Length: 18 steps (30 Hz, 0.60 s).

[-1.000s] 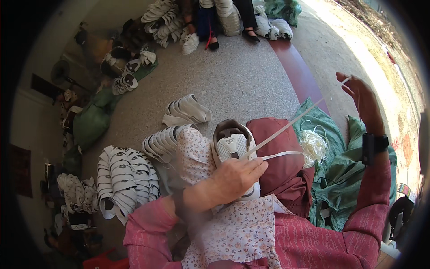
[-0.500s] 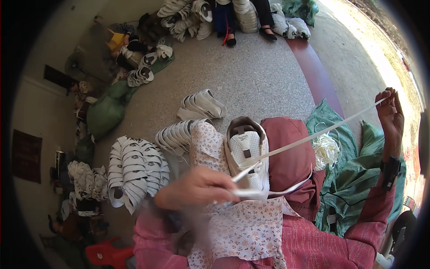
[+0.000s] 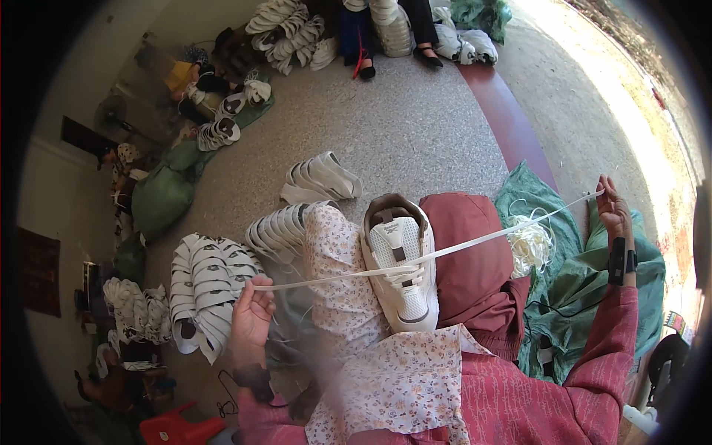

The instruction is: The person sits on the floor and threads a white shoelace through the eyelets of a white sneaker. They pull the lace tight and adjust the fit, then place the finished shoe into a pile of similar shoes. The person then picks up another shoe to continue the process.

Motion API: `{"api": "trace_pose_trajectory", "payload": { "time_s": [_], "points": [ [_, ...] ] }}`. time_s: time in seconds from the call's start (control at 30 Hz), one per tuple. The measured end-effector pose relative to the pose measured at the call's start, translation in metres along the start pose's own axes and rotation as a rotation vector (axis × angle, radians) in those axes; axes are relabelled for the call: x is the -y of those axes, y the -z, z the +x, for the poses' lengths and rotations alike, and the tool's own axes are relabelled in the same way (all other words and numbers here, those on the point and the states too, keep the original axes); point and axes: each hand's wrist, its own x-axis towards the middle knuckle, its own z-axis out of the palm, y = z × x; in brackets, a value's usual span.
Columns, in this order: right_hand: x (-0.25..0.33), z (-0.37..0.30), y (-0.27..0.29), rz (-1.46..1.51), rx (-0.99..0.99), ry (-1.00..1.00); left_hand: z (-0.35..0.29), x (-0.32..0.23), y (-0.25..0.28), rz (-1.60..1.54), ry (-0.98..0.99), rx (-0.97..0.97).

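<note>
A white sneaker rests toe-down on my lap, between a floral cloth and a dark red cloth. A long white shoelace runs through the sneaker's eyelets and stretches taut to both sides. My left hand pinches one lace end at lower left. The other end sits in my right hand, raised at far right with a black wrist device below it.
Stacks of white shoe uppers lie on the floor at left and ahead. A bundle of white laces sits on green sacking at right. Another person's legs and black shoes show at the top. Green bags stand left.
My left hand has moved left and outward from the sneaker, drawing the lace out. My right hand stays raised at the right; the lace is now stretched across both sides.
</note>
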Motion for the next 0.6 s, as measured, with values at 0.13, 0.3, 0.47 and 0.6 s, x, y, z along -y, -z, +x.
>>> {"api": "trace_pose_trajectory", "payload": {
  "time_s": [0.13, 0.3, 0.47, 0.6],
  "points": [
    [-0.013, -0.021, -0.019, 0.009, 0.016, -0.078, -0.002, -0.004, -0.009, 0.508, 0.071, 0.115],
    [-0.047, -0.056, -0.060, -0.103, 0.067, -0.126, -0.010, 0.003, -0.043, 1.403, -0.240, 0.168],
    [-0.071, -0.077, -0.081, -0.258, 0.224, -0.273, -0.035, -0.001, -0.129, 1.418, -0.961, 0.381],
    [-0.086, -0.132, -0.157, -0.376, 0.243, -0.375, -0.040, 0.005, -0.170, 1.321, -1.164, 0.560]
  ]
}}
